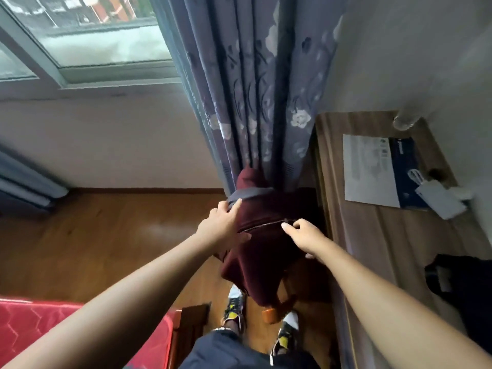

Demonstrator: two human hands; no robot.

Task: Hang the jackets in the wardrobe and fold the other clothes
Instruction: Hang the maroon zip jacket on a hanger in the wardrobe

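A person holds a maroon jacket (263, 251) up before the curtain (253, 102), beside the desk (372, 241); left hand (226, 225) clasps its collar side, right hand (306, 235) pinches fabric by the zip (266, 225).

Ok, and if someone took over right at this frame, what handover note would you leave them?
Left hand: grips the maroon zip-up hooded jacket by its grey-lined collar.
Right hand: pinches it beside the metal zipper.
The jacket is in front of the blue floral curtain; no wardrobe or hanger in view.
Done: jacket in hand, not hung.
Left: hang it, then fold the rest; a dark item, possibly clothing, lies on the wooden desk.
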